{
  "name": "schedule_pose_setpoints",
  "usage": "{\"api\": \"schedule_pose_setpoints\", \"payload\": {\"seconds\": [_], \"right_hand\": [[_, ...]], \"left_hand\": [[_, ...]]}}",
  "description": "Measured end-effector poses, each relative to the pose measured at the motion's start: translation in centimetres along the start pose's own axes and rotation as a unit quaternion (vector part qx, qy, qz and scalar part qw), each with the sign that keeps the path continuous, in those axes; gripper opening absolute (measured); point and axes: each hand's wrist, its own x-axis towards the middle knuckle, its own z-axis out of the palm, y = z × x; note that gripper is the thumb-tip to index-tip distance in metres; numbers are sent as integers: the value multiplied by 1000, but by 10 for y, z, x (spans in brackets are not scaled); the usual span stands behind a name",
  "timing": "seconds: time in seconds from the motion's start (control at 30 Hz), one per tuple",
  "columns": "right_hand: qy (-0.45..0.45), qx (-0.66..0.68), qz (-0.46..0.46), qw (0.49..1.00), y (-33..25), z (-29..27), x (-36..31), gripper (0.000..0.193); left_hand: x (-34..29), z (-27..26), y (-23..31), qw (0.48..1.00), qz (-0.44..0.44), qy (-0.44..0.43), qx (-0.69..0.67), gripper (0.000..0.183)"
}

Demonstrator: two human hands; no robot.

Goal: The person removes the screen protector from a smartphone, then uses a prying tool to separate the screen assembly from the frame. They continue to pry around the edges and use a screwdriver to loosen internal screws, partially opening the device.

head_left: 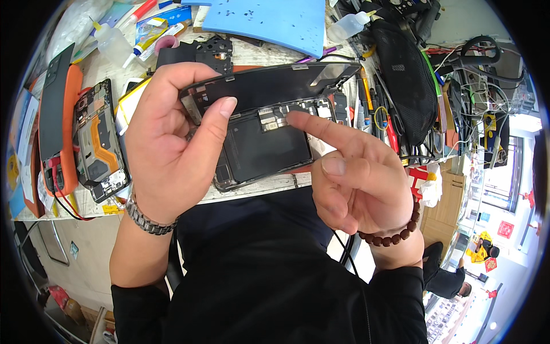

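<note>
An opened smartphone (264, 152) lies at the table's near edge, its black battery and silver metal shields showing. Its screen panel (263, 86) is lifted and tilted away along the far side. My left hand (169, 140) is closed on the panel's left end, thumb on the inner face and fingers behind. With its index finger stretched out, my right hand (366, 178) touches the metal shields near the phone's upper middle. The right thumb is apart from the index finger, the other fingers are curled, and no tool shows in that hand.
Left of the phone lie another opened phone (100, 143) and an orange device (71, 103) with wires. A blue mat (266, 26) with dark specks is at the back. Squeeze bottles (112, 43), screwdrivers (365, 94) and a black pouch (401, 80) crowd the table. Another person (450, 281) is far right.
</note>
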Motion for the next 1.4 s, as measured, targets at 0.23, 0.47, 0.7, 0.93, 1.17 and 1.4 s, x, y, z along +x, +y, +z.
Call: {"api": "schedule_pose_setpoints", "payload": {"seconds": [0.23, 0.47, 0.7, 0.93, 1.17, 1.4], "right_hand": [[-26, 12, -14, 999, 5, 2, 0, 62], [-28, 138, -22, 990, 9, -6, 4, 56], [-33, 121, -15, 992, 9, -7, -1, 59], [-47, 120, -16, 992, 12, -1, -2, 61], [-22, 113, -13, 993, 10, -3, -1, 62], [-12, 103, -29, 994, 5, 1, -3, 59]], "left_hand": [[0, -1, -1, 1000, 3, -5, 13, 32], [-1, -1, -1, 1000, 0, -3, 2, 31], [-1, -2, 0, 1000, -6, -7, 2, 31], [-1, 0, -1, 1000, 1, 0, 5, 31], [-1, -1, 1, 1000, -3, -6, 11, 31], [0, 0, 0, 1000, 4, 0, 6, 31]]}}
